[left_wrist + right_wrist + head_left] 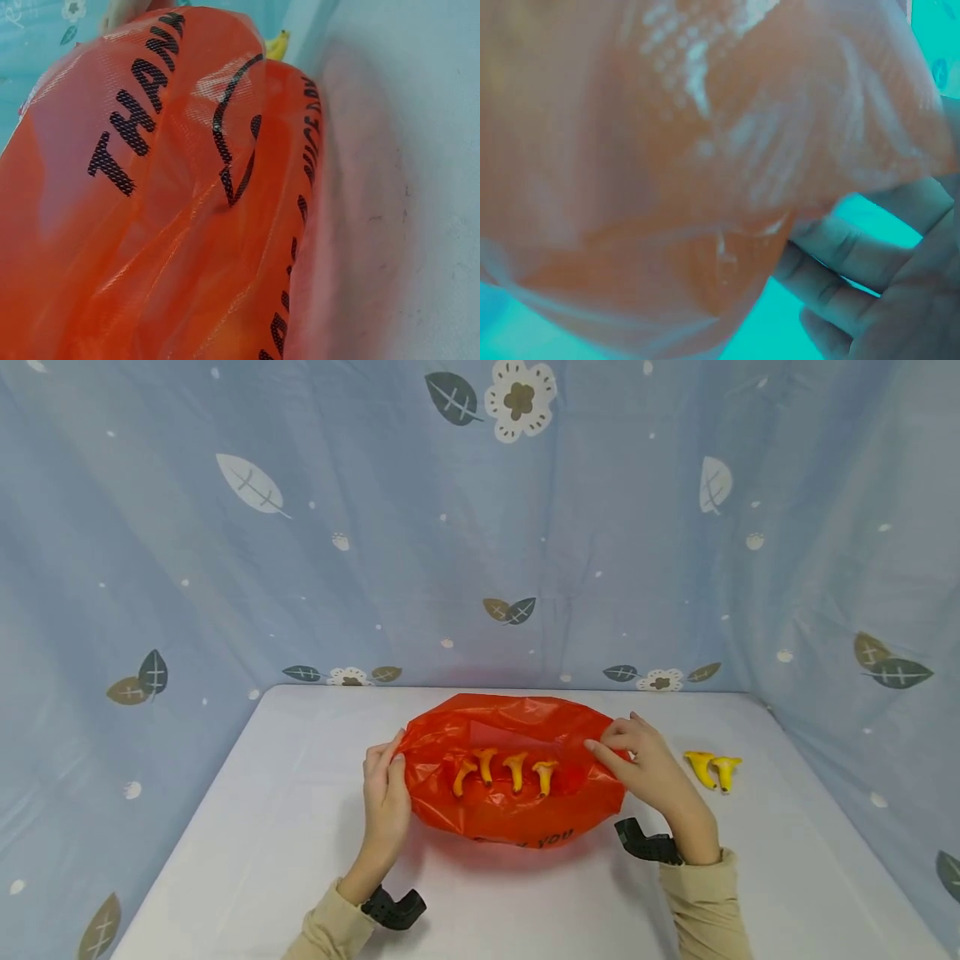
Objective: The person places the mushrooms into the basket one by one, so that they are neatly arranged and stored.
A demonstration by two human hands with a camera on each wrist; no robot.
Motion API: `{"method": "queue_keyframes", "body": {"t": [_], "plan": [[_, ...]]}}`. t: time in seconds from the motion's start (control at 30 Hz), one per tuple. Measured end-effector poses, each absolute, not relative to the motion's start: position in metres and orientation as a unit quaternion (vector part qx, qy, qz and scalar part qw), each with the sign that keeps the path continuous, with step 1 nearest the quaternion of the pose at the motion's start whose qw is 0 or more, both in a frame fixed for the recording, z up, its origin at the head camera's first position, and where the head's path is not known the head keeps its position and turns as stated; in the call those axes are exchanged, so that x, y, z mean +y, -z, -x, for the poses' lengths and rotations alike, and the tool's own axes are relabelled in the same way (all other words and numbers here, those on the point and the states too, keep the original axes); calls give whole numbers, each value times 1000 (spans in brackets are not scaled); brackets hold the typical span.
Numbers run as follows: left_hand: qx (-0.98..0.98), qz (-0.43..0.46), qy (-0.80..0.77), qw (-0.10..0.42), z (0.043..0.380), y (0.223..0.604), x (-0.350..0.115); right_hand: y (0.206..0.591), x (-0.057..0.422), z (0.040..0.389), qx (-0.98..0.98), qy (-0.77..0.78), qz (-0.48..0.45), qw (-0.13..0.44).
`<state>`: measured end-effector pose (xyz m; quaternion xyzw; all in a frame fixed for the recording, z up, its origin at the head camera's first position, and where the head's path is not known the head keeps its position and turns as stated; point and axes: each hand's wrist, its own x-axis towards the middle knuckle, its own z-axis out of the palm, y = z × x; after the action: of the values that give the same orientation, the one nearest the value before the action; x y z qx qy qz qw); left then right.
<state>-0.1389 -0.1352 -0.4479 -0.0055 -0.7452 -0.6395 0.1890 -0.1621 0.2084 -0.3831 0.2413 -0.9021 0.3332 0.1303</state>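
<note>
A red plastic bag point(517, 818) with black lettering lies on the white table, its mouth spread wide. Several yellow chanterelle-like mushrooms point(515, 770) lie in a row inside it. My left hand point(386, 802) grips the bag's left rim, thumb on the near side. At the right rim, my right hand point(651, 768) pinches the plastic. The left wrist view is filled by the printed side of the bag point(180, 240). In the right wrist view the bag point(675, 172) hides part of the right hand point(900, 277), whose fingers show behind its edge.
Two more yellow mushrooms point(725, 772) lie on the table right of the right hand. The white table point(510, 910) ends at a blue curtain point(420, 568) with leaf and flower prints. Black wrist mounts point(393, 910) sit on both wrists.
</note>
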Motion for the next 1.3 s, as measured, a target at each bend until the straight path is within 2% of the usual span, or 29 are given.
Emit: {"method": "queue_keyframes", "body": {"t": [0.4, 0.7, 0.9, 1.1, 1.3], "plan": [[-749, 31, 634, 190, 140, 443, -134, 387, 221, 160, -881, -381, -249, 130], [-752, 35, 629, 191, 142, 444, -135, 386, 254, 160, -858, -411, -226, 210], [-753, 30, 629, 189, 143, 445, -136, 398, 288, 161, -854, -429, -122, 267], [-753, 28, 632, 183, 142, 446, -136, 416, 317, 160, -839, -458, 0, 293], [-748, 29, 637, 182, 142, 447, -136, 437, 337, 162, -839, -440, 66, 314]]}}
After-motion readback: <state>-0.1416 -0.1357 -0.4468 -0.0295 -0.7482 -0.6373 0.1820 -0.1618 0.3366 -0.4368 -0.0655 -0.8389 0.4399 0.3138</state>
